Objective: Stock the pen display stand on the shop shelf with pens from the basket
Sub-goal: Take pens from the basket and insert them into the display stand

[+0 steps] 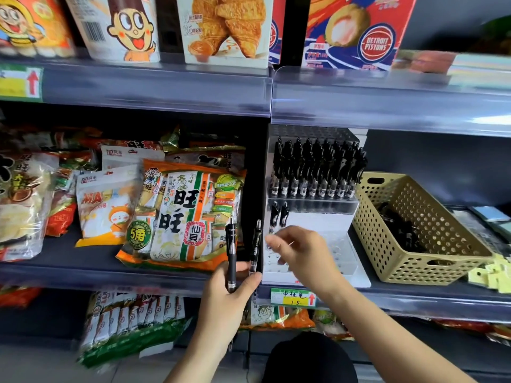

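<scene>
A white tiered pen display stand (pixel 312 217) stands on the middle shelf. Its upper tiers are full of black pens (pixel 318 167); two more pens (pixel 278 215) stand at the left of the lower tier. My left hand (pixel 229 297) grips two black pens (pixel 231 252) upright, just left of the stand. Blurred, my right hand (pixel 301 252) hovers over the stand's lower holes with fingers spread, holding nothing I can see. The tan perforated basket (pixel 409 261), right of the stand, holds several black pens (pixel 401 230).
Snack bags (pixel 182 211) fill the shelf left of the stand. A yellow price tag (pixel 293 297) sits on the shelf edge below it. Yellow paper tags (pixel 492 275) lie right of the basket. Boxed snacks (pixel 226 26) stand on the shelf above.
</scene>
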Action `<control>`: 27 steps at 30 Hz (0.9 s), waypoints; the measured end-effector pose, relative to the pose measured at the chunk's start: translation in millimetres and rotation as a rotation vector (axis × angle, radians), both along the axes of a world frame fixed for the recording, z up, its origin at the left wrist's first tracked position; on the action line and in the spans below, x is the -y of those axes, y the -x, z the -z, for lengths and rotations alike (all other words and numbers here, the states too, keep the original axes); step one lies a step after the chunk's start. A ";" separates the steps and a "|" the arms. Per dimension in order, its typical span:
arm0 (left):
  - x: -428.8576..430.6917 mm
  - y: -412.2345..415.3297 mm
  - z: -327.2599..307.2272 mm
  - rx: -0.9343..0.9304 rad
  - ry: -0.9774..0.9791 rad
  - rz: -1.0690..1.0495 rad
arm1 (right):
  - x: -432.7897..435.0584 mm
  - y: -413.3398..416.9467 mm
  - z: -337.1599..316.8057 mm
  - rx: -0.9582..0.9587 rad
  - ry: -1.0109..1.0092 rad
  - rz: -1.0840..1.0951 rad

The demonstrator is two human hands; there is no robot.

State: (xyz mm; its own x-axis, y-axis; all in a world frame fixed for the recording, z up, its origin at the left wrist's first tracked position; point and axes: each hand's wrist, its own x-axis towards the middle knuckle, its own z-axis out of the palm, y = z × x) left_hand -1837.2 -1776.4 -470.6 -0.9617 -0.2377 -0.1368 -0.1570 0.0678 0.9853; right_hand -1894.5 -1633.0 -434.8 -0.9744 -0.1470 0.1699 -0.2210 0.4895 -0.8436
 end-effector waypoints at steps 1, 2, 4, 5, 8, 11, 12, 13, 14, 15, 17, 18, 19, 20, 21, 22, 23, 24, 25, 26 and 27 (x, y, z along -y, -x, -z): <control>-2.4 -0.6 -1.3 -0.007 -0.002 -0.002 | 1.0 -6.1 2.0 0.021 -0.003 -0.055; -4.5 -1.2 -2.3 -0.015 0.001 -0.001 | 1.8 -10.8 4.3 0.029 -0.010 -0.085; -7.7 -3.1 -3.6 -0.028 0.022 -0.002 | 1.5 -15.2 8.5 0.020 -0.029 -0.086; -8.7 -3.6 -3.6 -0.035 0.033 -0.006 | 0.4 -16.0 9.9 0.012 -0.040 -0.079; -9.9 -4.6 -3.8 -0.057 0.061 0.004 | -3.8 -17.9 10.7 0.041 -0.024 -0.101; -9.3 -4.5 -4.5 -0.062 0.073 0.042 | -8.9 -17.3 4.0 0.132 0.062 -0.097; -8.8 -4.1 -4.4 -0.061 0.071 0.053 | -12.1 -15.2 -0.7 0.156 0.108 -0.082; -8.0 -3.8 -4.1 -0.056 0.070 0.059 | -16.5 -12.0 -6.3 0.160 0.149 -0.062; -7.0 -3.5 -3.6 -0.050 0.067 0.057 | -22.0 -7.6 -12.5 0.145 0.171 -0.033; -5.8 -3.4 -2.9 -0.043 0.064 0.047 | -28.2 -2.3 -18.6 0.114 0.171 0.005; -4.1 -3.3 -1.1 -0.034 0.054 0.022 | -40.5 9.2 -30.4 0.023 0.126 0.097; -3.7 -3.2 -0.1 -0.032 0.046 0.010 | -45.2 15.0 -35.1 -0.024 0.101 0.140; -3.4 -3.1 0.7 -0.029 0.038 0.003 | -48.8 20.6 -38.8 -0.064 0.081 0.176; -3.3 -3.0 1.3 -0.026 0.032 0.000 | -50.9 25.6 -41.4 -0.096 0.065 0.201; -3.0 -3.1 1.9 -0.025 0.029 0.001 | -51.5 30.2 -42.8 -0.122 0.048 0.218; -2.8 -3.2 2.6 -0.027 0.025 0.003 | -51.1 34.1 -42.9 -0.139 0.031 0.229; -2.5 -3.3 3.4 -0.030 0.020 0.005 | -50.2 37.5 -41.9 -0.149 0.012 0.236; -2.1 -3.1 4.2 -0.032 0.019 0.008 | -48.6 40.5 -40.2 -0.156 -0.010 0.240; -1.8 -3.0 4.8 -0.034 0.019 0.010 | -47.0 43.1 -37.9 -0.163 -0.039 0.241; -1.3 -2.9 5.1 -0.035 0.019 0.012 | -45.1 45.6 -35.1 -0.165 -0.068 0.240; -0.9 -2.6 5.2 -0.035 0.021 0.014 | -43.3 48.0 -31.9 -0.161 -0.086 0.240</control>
